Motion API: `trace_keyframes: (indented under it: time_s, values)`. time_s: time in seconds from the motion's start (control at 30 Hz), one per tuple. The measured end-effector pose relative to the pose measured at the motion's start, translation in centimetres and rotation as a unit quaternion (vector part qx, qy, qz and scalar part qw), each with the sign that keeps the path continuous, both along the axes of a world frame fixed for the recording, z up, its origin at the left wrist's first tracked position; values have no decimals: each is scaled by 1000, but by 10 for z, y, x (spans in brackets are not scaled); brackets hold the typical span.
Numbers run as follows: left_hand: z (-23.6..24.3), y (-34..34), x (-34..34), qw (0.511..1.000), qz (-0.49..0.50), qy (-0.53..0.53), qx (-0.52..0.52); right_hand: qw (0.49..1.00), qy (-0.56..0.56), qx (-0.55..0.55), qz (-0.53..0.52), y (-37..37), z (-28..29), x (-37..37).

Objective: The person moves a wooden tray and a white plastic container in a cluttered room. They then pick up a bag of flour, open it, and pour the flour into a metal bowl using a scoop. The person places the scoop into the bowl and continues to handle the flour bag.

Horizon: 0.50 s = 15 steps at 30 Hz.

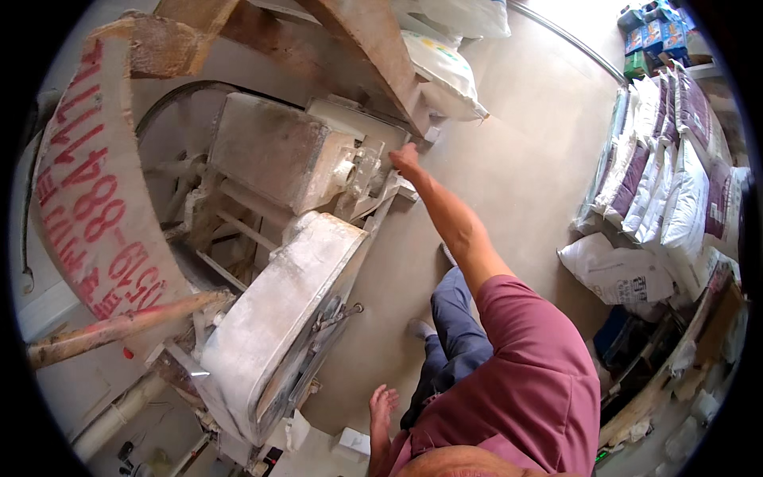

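Observation:
My right arm reaches out to a powder-dusted machine [266, 147] with a boxy metal housing. At its far end my right hand [404, 159] is closed beside the metal frame; what its fingers hold, if anything, cannot be made out. A round white knob-like part [343, 172] sits on the housing close by. My left hand [383, 404] hangs low near my body, fingers apart and holding nothing. Between the hands lies a long rounded white cover [278, 310], coated with powder, with a metal latch or rod [338, 316] on its side.
A curved board with red lettering [95, 191] and a wooden pole [127, 326] stand left. Wooden beams [366, 56] cross above the machine, beside a white sack [445, 71]. Stacked sacks [683, 183] line the right side; a crumpled white sack [616, 270] lies on the floor.

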<state>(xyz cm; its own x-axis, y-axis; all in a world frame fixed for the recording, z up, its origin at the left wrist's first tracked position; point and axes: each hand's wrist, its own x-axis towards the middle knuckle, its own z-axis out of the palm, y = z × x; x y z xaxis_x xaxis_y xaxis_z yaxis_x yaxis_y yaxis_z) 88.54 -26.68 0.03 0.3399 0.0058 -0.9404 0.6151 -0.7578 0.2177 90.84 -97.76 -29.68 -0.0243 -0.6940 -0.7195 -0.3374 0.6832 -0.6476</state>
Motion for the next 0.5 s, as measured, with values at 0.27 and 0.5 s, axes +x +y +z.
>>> trace_keyframes:
  time_s: [0.27,0.5]
  values:
    - [20,-47,6,997,-22,-25,-68,990,-64,-46,-120,65,-33,-111]
    - [4,-54,31,988,-124,9,-87,984,-18,-131,-123,132,-13,-246]
